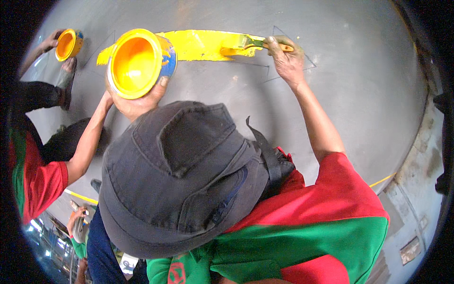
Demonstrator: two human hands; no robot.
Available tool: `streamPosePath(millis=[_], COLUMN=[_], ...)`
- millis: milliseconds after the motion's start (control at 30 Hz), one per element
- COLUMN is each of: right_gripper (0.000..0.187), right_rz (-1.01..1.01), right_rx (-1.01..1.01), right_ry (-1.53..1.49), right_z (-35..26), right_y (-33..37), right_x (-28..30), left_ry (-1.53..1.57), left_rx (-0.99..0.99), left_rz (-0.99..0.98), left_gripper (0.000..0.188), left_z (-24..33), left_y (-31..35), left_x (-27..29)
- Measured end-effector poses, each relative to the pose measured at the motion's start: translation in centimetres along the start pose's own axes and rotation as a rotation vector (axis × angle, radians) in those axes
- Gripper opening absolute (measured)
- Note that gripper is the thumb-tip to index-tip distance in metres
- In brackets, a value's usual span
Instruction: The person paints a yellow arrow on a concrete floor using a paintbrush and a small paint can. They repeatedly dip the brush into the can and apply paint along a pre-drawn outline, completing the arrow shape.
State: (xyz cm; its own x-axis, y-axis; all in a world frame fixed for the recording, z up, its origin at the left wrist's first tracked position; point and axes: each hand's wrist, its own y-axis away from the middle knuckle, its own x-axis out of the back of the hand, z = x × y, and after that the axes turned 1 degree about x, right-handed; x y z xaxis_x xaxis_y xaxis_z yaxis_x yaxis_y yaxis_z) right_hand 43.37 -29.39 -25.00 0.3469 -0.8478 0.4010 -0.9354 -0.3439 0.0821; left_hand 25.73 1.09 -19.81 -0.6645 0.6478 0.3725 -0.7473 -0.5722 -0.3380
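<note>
My right hand (286, 59) is closed around the handle of a paintbrush (253, 43). Its bristles rest on a wet yellow paint band (198, 45) across a grey surface (359, 61). Thin drawn lines form an arrow outline around the band, with its pointed end under my right hand. My left hand (144, 105) grips a round paint can (168, 59) from below. The can is tilted, so its yellow-coated rim and orange-yellow paint (135, 66) show. Blue patches mark its side. My left forearm is hidden.
A dark grey cap (179, 180) covers the lower middle. At left, a co-worker's bare arm (87, 146) in a red sleeve extends toward my can. A hand (49, 42) there holds another paint can (67, 45). Another person's hand (78, 213) appears lower left.
</note>
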Motion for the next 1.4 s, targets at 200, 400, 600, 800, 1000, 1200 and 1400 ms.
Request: streamPosePath(millis=[200,400,600,800,1000,1200,1400], right_gripper=[0.033,0.031,0.029,0.023,0.031,0.027,0.029], right_rz=[-0.104,-0.245,-0.193,-0.226,-0.161,-0.065,0.010], right_rx=[0.114,0.229,0.319,0.301,0.210,0.240,0.107], right_ry=[-0.041,0.140,0.133,0.172,0.126,0.124,0.045], right_z=[1.4,1.5,1.4,1.5,2.4,0.2,-4.3], right_y=[-0.6,-0.8,-0.9,-1.0,-1.1,-0.8,-1.7], right_x=[-5.6,-4.2,-3.6,-5.0,-3.4,-4.6,-4.1], left_ry=[0.100,-0.099,-0.143,-0.012,-0.072,-0.252,-0.212], left_rx=[0.175,-0.056,0.006,-0.025,-0.070,-0.129,-0.080], left_rz=[-0.271,-0.949,-0.888,-0.331,-0.170,-0.034,-0.226], left_gripper=[0.089,0.066,0.062,0.078,0.098,0.104,0.100], left_z=[0.9,3.2,2.9,1.1,0.2,3.3,7.0], left_y=[-2.0,-5.4,-4.6,-2.5,-1.5,-2.9,-8.2], left_x=[3.5,4.1,4.5,4.6,5.5,6.6,11.1])
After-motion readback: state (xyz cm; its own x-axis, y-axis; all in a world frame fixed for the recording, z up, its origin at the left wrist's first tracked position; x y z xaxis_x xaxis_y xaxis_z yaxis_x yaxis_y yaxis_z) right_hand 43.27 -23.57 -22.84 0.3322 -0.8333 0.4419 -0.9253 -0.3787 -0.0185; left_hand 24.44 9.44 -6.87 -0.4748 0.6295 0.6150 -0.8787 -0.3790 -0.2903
